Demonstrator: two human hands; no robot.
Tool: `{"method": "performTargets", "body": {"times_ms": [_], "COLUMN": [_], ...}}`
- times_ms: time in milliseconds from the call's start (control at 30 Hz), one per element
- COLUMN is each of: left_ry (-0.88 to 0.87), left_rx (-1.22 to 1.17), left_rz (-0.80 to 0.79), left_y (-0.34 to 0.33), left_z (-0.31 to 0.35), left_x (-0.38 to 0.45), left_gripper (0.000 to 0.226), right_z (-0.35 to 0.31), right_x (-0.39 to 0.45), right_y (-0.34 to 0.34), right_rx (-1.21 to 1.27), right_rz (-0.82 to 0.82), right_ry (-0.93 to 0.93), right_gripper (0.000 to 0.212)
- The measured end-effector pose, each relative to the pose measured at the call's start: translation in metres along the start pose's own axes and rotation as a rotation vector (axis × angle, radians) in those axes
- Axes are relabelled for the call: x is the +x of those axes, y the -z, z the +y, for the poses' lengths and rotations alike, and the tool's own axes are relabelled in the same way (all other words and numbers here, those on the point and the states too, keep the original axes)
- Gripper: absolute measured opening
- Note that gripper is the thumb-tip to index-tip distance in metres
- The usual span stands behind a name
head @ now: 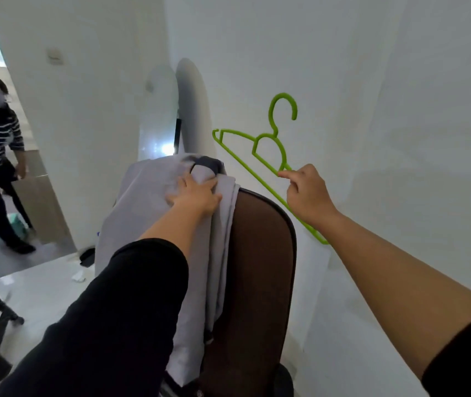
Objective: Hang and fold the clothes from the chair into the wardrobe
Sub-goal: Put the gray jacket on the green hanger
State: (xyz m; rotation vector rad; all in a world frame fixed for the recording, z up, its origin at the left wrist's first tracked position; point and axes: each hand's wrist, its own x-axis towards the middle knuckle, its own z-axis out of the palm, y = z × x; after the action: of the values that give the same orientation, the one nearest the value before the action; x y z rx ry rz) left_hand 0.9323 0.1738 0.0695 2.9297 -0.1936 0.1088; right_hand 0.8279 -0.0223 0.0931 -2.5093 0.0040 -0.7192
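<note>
White walls stand behind a brown chair (pixel 260 253). 1 grey top (pixel 154 196) lies over its back. My left hand (pixel 197 193) grabs its collar to lift it. My right hand (pixel 306 193), held apart, pinches a green hanger (pixel 268 144), ready to slip inside.

Two bare forearms, left hand (pixel 197 193) and right hand (pixel 308 193) without rings or gloves, black sleeves (pixel 119 310) pushed up toward the elbows
</note>
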Motion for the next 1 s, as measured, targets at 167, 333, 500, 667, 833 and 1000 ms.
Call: {"method": "performTargets", "body": {"times_ms": [167, 333, 500, 667, 833, 1000], "left_ry": [0.004, -0.006, 0.149, 0.015, -0.107, -0.194], "left_rx": [-0.123, -0.541, -1.010, -1.322, -1.457, -1.502], "left_rz": [0.154, 0.408, 0.564, 0.484, 0.373, 0.321], "left_y": [0.001, 0.024, 0.064, 0.115, 0.157, 0.185], "left_z": [-0.006, -0.030, -0.082, -0.132, -0.167, -0.191], "left_x": [0.009, -0.017, -0.051, -0.099, -0.147, -0.183], "left_gripper": [0.054, 0.046, 0.050, 0.047, 0.043, 0.044], "right_z": [0.006, -0.016, -0.068, -0.142, -0.212, -0.251], "right_x": [0.008, 0.002, -0.019, -0.052, -0.084, -0.116], "right_y": [-0.017, -0.018, -0.016, -0.018, -0.022, -0.021], "right_rx": [0.054, 0.079, 0.096, 0.161, 0.193, 0.170], "right_rz": [-0.084, -0.082, -0.002, 0.036, 0.052, 0.057], "right_ry": [-0.022, -0.016, 0.026, 0.031, 0.010, -0.010], "right_gripper": [0.044, 0.045, 0.051, 0.071, 0.082, 0.085]}}
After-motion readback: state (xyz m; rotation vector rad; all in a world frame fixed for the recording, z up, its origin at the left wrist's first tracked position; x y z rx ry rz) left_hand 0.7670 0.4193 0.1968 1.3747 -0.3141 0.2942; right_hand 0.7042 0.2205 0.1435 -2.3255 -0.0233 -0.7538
